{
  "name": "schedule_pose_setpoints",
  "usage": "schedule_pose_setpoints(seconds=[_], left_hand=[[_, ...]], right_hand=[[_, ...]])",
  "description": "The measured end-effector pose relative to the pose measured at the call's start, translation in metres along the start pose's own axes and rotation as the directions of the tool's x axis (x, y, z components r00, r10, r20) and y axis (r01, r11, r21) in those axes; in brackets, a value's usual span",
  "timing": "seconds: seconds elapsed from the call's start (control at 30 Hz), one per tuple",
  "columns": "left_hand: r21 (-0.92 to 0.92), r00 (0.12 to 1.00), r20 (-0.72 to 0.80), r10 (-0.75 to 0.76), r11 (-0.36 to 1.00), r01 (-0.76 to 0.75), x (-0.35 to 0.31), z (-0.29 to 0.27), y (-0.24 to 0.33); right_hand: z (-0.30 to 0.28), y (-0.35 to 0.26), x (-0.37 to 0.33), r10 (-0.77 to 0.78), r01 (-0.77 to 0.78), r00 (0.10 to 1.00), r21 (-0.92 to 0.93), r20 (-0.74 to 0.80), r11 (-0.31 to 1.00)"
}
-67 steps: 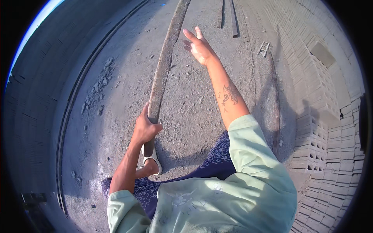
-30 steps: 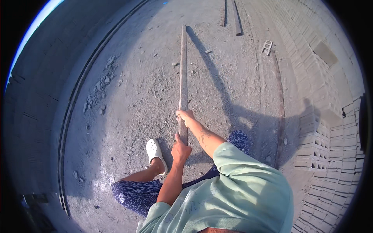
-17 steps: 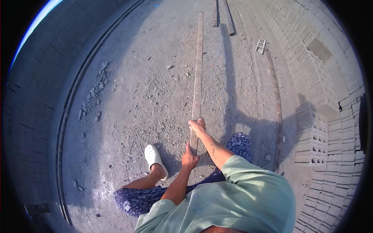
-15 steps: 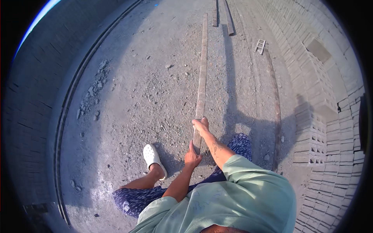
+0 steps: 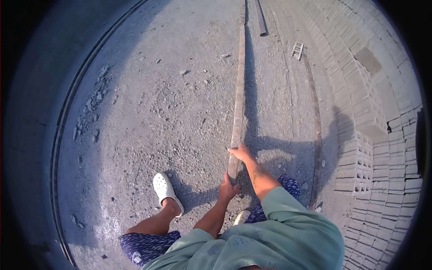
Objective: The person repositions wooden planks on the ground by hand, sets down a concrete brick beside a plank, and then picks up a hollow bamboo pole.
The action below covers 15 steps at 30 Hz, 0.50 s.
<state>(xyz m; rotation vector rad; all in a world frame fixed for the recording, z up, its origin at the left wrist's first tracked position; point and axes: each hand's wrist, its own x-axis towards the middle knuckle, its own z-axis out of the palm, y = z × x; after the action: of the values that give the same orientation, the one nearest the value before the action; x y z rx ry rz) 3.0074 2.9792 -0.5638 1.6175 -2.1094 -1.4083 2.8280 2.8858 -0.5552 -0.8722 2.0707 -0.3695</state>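
Note:
A long, narrow, brownish beam (image 5: 240,90) stretches away from me. Its near end is in both of my hands, low in front of my body. My left hand (image 5: 228,189) grips the very end, with the fingers partly hidden by the beam. Slightly farther along, my right hand (image 5: 241,153) is closed over the beam from its right side. The far end lines up closely with another dark bar (image 5: 244,11) on the ground; whether they touch I cannot tell. A dark shadow runs along the beam's right side.
Stacked grey concrete blocks (image 5: 387,180) line the right side. A single hollow block (image 5: 297,50) lies near a ground rail (image 5: 313,103). Another bar (image 5: 261,20) lies ahead. Rubble (image 5: 94,99) and a curved rail (image 5: 67,101) are to the left. My white clog (image 5: 166,186) stands on gravel.
The beam has shifted right, and its far end now lines up with the bar ahead. Both hands have moved right and slightly closer to me, still gripping it. A second clog has come into view.

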Motion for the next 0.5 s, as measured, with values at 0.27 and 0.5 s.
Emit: schedule_pose_setpoints(seconds=[0.27,0.5], left_hand=[[-0.022,0.999,0.024,-0.030,0.999,0.030,0.042,-0.002,-0.010],[0.317,0.995,0.042,-0.095,0.945,0.076,0.054,0.002,-0.010]], right_hand=[[0.005,0.006,0.011,-0.051,0.051,0.999,-0.045,-0.003,0.998],[0.051,0.043,-0.009,-0.024,0.024,1.000,-0.085,0.005,0.996]])
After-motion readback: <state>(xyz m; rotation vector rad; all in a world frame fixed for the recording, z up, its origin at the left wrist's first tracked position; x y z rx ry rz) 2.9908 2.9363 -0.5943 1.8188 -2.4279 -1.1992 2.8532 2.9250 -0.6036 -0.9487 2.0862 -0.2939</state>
